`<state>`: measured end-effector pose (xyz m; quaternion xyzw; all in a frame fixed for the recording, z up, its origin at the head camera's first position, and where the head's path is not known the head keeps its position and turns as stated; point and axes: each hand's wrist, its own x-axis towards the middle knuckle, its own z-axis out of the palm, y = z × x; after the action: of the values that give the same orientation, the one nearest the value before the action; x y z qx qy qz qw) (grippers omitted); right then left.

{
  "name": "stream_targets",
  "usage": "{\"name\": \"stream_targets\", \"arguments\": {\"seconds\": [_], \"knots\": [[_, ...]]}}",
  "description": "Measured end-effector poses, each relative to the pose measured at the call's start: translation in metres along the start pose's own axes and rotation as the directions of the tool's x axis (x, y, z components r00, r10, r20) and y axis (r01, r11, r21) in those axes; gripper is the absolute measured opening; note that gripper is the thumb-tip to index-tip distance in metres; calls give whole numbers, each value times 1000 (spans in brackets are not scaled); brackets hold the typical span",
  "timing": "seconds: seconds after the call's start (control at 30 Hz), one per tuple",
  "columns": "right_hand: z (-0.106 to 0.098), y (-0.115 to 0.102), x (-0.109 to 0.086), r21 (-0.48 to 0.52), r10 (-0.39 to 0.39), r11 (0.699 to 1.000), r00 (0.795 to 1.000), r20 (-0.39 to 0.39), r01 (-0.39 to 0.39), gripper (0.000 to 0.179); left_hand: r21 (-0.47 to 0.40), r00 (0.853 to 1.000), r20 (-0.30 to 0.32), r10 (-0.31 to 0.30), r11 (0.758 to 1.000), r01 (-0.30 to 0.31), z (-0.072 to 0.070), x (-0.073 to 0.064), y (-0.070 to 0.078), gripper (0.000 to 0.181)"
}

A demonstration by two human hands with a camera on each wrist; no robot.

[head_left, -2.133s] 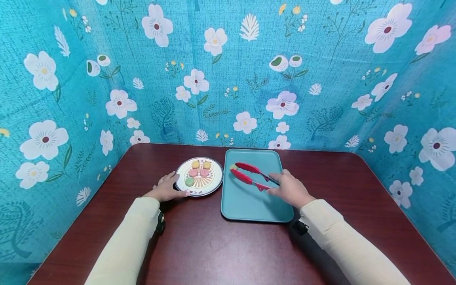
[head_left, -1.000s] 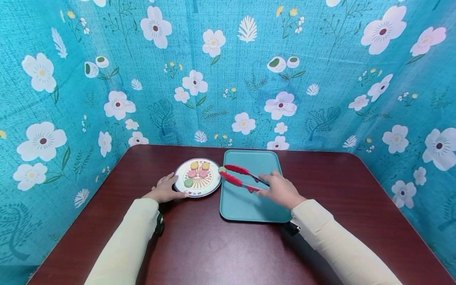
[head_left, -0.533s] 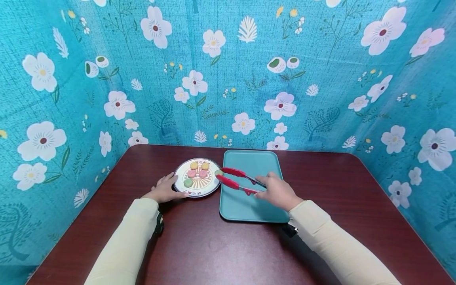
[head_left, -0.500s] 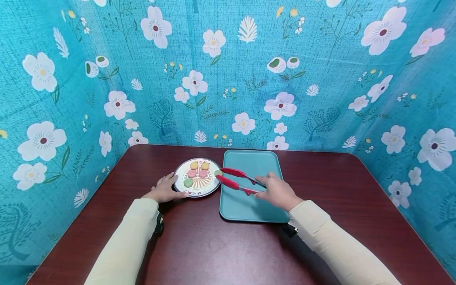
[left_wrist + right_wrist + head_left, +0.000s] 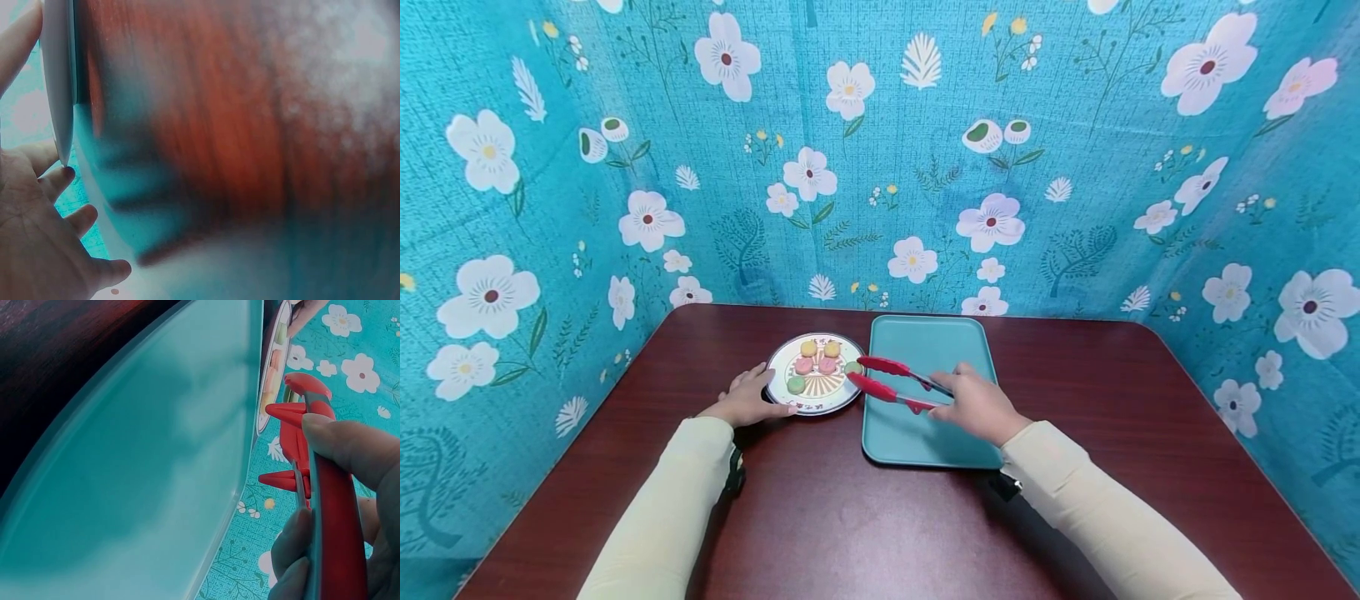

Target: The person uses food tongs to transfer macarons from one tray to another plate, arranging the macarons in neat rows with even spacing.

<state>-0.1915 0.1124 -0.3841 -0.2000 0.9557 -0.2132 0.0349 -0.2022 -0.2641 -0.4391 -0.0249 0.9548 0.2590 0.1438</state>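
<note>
My left hand rests on the left rim of a white patterned plate, thumb at the front edge, fingers spread; the plate's side shows in the left wrist view. On the plate lie two yellow macarons, two pink macarons and a green macaron. My right hand grips red-tipped tongs by the handles, also seen in the right wrist view. Another green macaron is at the tong tips over the plate's right side; whether the tips still pinch it I cannot tell.
A teal rectangular tray lies right of the plate, under the tongs and right hand. Both stand on a dark reddish-brown table. Blue flowered cloth hangs behind and at the sides.
My right hand has moved left, carrying the green macaron in the tongs from the tray to the plate's right side, where it sits lower now. My left hand has stayed by the plate.
</note>
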Motion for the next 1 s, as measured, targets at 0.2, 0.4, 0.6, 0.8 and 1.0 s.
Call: {"name": "stream_targets", "arguments": {"seconds": [0.2, 0.4, 0.6, 0.8, 1.0], "knots": [[4, -3, 1, -3, -14, 1000, 1000, -4, 14, 68, 0, 1000, 4, 5, 1000, -5, 0, -2, 0, 106], [7, -5, 3, -8, -26, 1000, 1000, 2, 26, 67, -4, 1000, 3, -3, 1000, 3, 1, -1, 0, 104], [8, -9, 4, 14, -12, 1000, 1000, 17, 12, 67, 4, 1000, 2, -6, 1000, 6, 2, 1, -1, 104], [10, -12, 6, 24, -1, 1000, 1000, 25, 1, 68, 9, 1000, 1, -5, 1000, 5, 1, 2, -1, 105], [12, -16, 9, 8, 5, 1000, 999, 39, -5, 67, 5, 1000, 1, -1, 1000, 1, 1, 1, -1, 104]]}}
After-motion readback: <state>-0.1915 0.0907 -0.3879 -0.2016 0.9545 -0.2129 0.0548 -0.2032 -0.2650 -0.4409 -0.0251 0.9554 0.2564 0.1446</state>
